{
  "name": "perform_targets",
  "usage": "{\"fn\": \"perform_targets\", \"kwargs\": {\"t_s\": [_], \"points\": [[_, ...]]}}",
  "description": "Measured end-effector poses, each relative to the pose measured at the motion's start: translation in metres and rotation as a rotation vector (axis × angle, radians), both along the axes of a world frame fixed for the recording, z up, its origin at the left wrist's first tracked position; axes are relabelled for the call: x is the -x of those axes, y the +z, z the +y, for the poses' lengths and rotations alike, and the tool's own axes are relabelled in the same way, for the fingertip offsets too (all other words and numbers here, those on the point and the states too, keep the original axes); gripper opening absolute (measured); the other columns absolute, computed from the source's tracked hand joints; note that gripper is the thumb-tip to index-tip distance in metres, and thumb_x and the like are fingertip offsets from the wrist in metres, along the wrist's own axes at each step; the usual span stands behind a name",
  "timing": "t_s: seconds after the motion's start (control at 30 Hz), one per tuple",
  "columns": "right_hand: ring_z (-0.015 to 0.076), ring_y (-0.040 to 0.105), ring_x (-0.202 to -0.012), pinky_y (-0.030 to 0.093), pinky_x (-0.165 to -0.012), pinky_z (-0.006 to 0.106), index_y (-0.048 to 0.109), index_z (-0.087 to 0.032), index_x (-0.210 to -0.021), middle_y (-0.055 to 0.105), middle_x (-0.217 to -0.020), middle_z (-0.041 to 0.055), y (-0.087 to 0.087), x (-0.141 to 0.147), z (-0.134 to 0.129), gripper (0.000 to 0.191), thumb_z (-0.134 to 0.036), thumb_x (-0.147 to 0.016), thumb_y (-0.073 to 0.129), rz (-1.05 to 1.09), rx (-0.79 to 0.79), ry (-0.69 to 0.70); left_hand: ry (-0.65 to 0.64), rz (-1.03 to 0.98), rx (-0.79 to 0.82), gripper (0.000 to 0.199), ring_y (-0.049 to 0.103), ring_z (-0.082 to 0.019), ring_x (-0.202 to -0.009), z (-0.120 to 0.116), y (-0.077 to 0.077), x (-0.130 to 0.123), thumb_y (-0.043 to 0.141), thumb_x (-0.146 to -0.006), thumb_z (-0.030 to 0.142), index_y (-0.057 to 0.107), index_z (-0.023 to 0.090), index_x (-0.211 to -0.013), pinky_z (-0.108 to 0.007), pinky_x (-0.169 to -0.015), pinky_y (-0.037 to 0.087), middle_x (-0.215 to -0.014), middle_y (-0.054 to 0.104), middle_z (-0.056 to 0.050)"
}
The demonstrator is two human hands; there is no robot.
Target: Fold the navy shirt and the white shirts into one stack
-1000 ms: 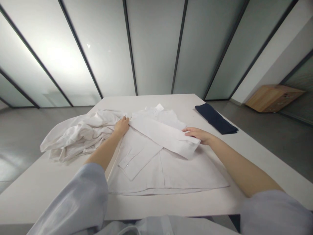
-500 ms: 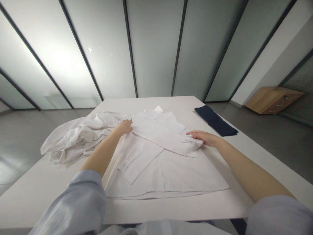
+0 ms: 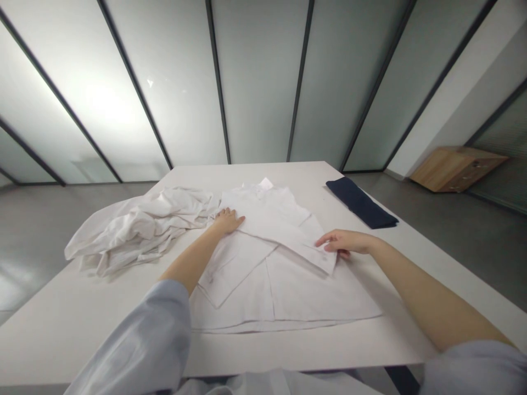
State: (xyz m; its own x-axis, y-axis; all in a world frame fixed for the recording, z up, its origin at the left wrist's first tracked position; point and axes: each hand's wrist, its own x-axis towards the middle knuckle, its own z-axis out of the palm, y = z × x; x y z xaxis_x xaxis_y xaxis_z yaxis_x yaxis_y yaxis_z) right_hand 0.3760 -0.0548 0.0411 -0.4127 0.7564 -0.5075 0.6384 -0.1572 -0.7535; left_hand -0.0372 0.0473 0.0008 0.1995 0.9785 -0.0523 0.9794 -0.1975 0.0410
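A white shirt is lying on the table. The right hand is curving at the upper sleeve, now lying flatter; whether it's pinching, I can't tell. The left hand, shifted inward, is resting palm-down, thumb spread.

Free passage on the table: a band along the far edge, beyond the white shirt, joining the far left and far right corners. A second lane ran between shirt and navy cloth, the latter occupying part of the right edge. Between shirt and near edge lay a bare strip, flanked by left forearm and right forearm. Obstacles: crumpled white pile at the left edge, nearly meeting the shirt; left hand beside that narrow gap; right hand at the shirt's right side.
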Motion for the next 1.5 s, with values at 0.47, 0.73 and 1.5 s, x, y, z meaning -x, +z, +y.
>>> {"fn": "perform_targets", "kwargs": {"t_s": [0.47,0.73,1.5], "points": [[0.0256,0.052,-0.127,0.037,-0.108,0.035,0.060,-0.016,-0.129,0.056,-0.139,0.0136,-0.018,0.070,0.074,0.047,-0.040,-0.090,0.052,-0.348,-0.722,0.022,-0.043,0.024,-0.040,0.070,0.022,-0.030,-0.146,-0.014,-0.003,-0.032,0.022,-0.095,0.059,0.029,0.017,-0.151,-0.046,-0.116,0.021,-0.159,0.024,-0.016],[0.0317,0.023,-0.145,0.018,-0.117,0.047,0.037,-0.024,-0.150,0.025,-0.160,0.0088,-0.053,0.090,0.070,0.066,-0.060,-0.095,0.029,-0.700,-0.759,0.054,-0.048,-0.029,-0.025,0.069,0.021,-0.032,-0.146,-0.012,-0.002,-0.031,0.027,-0.094,0.058,0.031,0.018,-0.150,-0.050,-0.115,0.021,-0.159,0.024,-0.016],[0.0316,0.021,-0.146,0.016,-0.116,0.050,0.037,-0.024,-0.149,0.027,-0.159,0.0100,-0.050,0.090,0.043,0.062,-0.056,-0.097,0.028,-0.706,-0.731,-0.034,-0.001,-0.167,-0.155,0.046,0.044,-0.024,-0.134,-0.040,0.003,-0.025,0.046,-0.091,0.042,0.055,0.022,-0.131,-0.039,-0.111,0.035,-0.145,0.049,-0.009]]}}
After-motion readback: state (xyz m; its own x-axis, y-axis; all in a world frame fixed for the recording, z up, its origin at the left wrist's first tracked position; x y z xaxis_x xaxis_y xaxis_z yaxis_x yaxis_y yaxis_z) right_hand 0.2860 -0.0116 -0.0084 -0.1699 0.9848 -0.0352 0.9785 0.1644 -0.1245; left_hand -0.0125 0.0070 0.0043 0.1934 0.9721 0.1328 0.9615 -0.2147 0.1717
